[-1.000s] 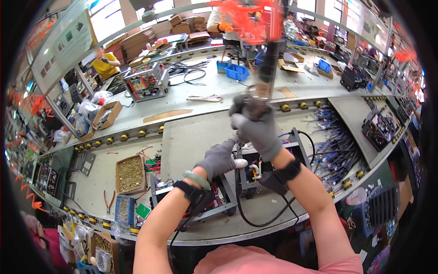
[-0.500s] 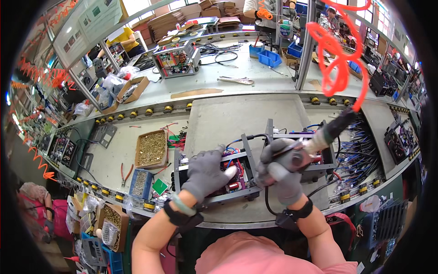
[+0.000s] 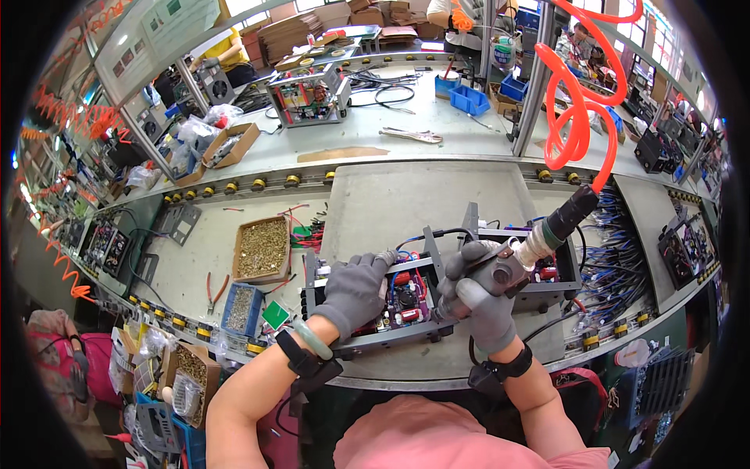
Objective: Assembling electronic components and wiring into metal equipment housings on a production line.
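Note:
My gloved left hand (image 3: 354,295) lies over the left part of an open metal chassis (image 3: 383,339), its fingers bent over the far rail. A circuit board (image 3: 406,295) with red and black parts shows inside. My gloved right hand (image 3: 480,301) wraps round an air screwdriver (image 3: 500,273), whose tip end points down-left at the chassis's right side. A red coiled air hose (image 3: 574,117) runs up from its black end. Right behind the tool stands a second open chassis (image 3: 551,293), partly hidden by my hand. Where the tool's tip touches is hidden.
Left of the chassis lie a cardboard box of brass-coloured screws (image 3: 262,248), a blue bin of small hardware (image 3: 242,307), red-handled pliers (image 3: 216,293) and a green board (image 3: 275,315). Bundled dark cables (image 3: 613,262) lie at the right. Rollers edge the line. Other people work beyond.
My left hand has shifted slightly, its thumb drawn in, so more of the board shows. The air screwdriver has tilted, and its hose now hangs further right.

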Motion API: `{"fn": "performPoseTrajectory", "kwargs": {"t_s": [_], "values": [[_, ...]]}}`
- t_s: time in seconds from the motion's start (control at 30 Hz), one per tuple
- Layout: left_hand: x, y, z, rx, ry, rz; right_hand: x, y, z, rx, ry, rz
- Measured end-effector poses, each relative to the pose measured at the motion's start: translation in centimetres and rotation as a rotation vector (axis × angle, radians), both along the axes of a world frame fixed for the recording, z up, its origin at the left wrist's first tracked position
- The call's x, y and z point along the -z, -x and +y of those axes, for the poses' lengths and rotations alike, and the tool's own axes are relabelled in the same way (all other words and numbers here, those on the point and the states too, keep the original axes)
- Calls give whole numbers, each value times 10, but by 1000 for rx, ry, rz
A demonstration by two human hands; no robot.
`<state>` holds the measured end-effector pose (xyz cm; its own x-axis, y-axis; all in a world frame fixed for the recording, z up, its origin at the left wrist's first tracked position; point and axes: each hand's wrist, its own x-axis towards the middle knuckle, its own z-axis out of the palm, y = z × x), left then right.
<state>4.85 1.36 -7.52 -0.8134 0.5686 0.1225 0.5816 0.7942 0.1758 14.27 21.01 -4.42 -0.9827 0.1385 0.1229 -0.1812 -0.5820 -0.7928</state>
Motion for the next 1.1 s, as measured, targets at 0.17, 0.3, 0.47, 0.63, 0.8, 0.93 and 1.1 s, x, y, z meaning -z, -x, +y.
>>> {"fn": "performPoseTrajectory", "kwargs": {"t_s": [0.17,0.3,0.47,0.63,0.8,0.93,1.1], "values": [[-22,-17,-11,80,-203,50,-12,-26,11,73,-51,15],[-24,-48,-22,224,-42,220,-23,-52,32,103,64,32],[-22,-59,-19,268,5,164,-26,-65,46,255,-15,72],[-31,-49,-14,266,32,267,-17,-68,48,404,-23,84],[-33,-44,-12,251,94,220,-8,-77,62,416,-44,68],[-27,-38,-13,270,69,189,-4,-89,82,462,-20,71],[-31,-32,-20,250,191,257,0,-109,100,572,37,100]]}}
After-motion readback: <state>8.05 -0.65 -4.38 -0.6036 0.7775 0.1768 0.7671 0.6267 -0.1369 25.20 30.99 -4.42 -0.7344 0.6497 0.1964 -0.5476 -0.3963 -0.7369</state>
